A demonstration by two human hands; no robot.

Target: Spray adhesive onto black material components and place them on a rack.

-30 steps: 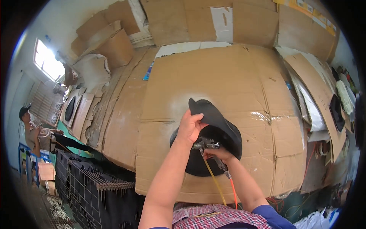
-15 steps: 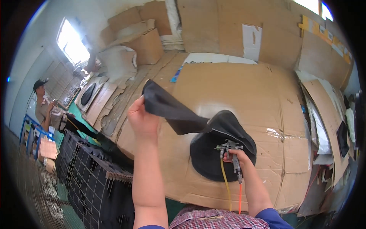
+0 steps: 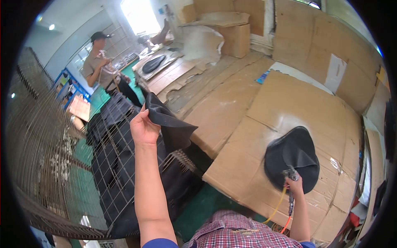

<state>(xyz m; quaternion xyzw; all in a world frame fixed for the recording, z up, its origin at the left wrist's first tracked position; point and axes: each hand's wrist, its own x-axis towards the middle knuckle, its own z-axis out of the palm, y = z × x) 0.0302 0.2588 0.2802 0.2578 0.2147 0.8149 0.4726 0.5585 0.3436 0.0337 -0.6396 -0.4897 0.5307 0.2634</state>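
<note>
My left hand [image 3: 144, 127] pinches one edge of a limp black sheet [image 3: 171, 126], which hangs beside it over the near end of a wire rack [image 3: 120, 165]. More black pieces [image 3: 109, 144] lie on that rack. In my right hand [image 3: 297, 184] is a spray gun [image 3: 291, 174], with a yellow hose [image 3: 278, 206] and an orange hose [image 3: 286, 224] running down from it. Beneath the gun, a rounded black piece [image 3: 275, 155] rests on the cardboard-covered table [image 3: 235, 169]. Part of this piece is hidden by the gun and my hand.
Tall stacked wire racks [image 3: 45, 144] stand at the far left. Behind them a person in a cap [image 3: 97, 66] stands near a blue frame [image 3: 70, 82]. Another dark rounded piece [image 3: 154, 64] lies on cardboard at the back. Cardboard panels [image 3: 312, 37] line the wall.
The view has swung left. My left hand has carried the black sheet away from the table to the wire rack. My right hand still holds the spray gun over the rounded piece.
</note>
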